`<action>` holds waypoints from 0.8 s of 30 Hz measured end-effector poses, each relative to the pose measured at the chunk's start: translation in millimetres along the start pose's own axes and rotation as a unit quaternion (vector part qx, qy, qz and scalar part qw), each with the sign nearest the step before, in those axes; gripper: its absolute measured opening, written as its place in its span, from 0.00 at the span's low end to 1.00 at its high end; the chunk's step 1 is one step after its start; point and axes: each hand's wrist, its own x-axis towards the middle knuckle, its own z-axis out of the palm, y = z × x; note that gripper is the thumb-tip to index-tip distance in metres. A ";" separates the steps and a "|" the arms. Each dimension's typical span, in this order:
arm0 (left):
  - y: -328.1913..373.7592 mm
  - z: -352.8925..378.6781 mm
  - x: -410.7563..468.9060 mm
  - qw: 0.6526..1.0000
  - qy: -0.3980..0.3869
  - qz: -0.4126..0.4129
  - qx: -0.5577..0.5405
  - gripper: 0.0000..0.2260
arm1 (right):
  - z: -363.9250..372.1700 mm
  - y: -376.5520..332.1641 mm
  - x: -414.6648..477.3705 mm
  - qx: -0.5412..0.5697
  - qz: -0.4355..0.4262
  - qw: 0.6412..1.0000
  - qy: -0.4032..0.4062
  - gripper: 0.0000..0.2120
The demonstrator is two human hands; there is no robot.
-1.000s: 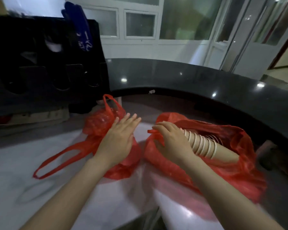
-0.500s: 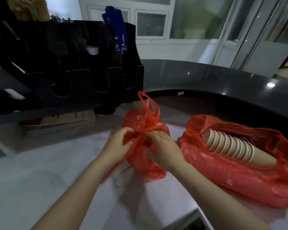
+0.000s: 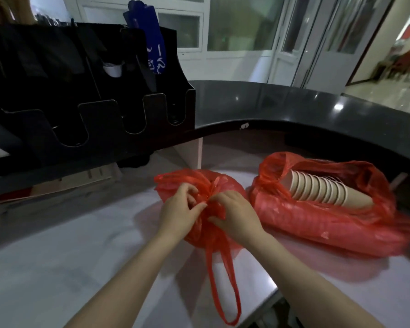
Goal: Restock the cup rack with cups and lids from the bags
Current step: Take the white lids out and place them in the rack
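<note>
Two red plastic bags lie on the pale counter (image 3: 57, 268). The smaller tied bag (image 3: 175, 181) sits in the middle, one handle loop hanging toward me. My left hand (image 3: 179, 213) and my right hand (image 3: 237, 215) both pinch the bunched plastic at its knot. To the right, the larger bag (image 3: 317, 228) lies open with a nested stack of paper cups (image 3: 322, 191) on its side inside it. The black cup rack (image 3: 81, 91) stands at the back left with U-shaped front slots; one white cup (image 3: 113, 68) shows in it.
A blue packet (image 3: 152, 43) sticks up from the top of the rack. A dark curved raised counter (image 3: 294, 102) runs behind and to the right of the bags. Flat cardboard (image 3: 69, 183) lies under the rack. The counter's front edge is near my right forearm.
My right hand left the cup bag and joined my left hand on the smaller bag. The bag's upright handles have come down, one loop now trailing toward me. My head turned left.
</note>
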 end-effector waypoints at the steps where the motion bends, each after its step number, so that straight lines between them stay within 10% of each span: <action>1: -0.4 -1.4 1.0 1.000 -0.001 0.009 0.019 0.10 | -0.9 0.1 -0.7 -0.022 0.007 1.000 -0.008 0.15; 13: -62.6 -77.8 10.6 0.978 0.167 -0.109 0.054 0.02 | -33.1 58.7 -14.5 0.039 0.302 0.945 0.119 0.05; 20: -15.7 -43.8 -8.5 0.982 0.085 0.120 0.121 0.18 | -24.5 3.8 -8.0 -0.013 0.014 0.996 0.083 0.30; 24: -17.1 -30.1 5.7 0.971 -0.062 0.040 0.227 0.24 | -21.3 -4.3 -4.8 0.009 0.009 1.000 0.029 0.21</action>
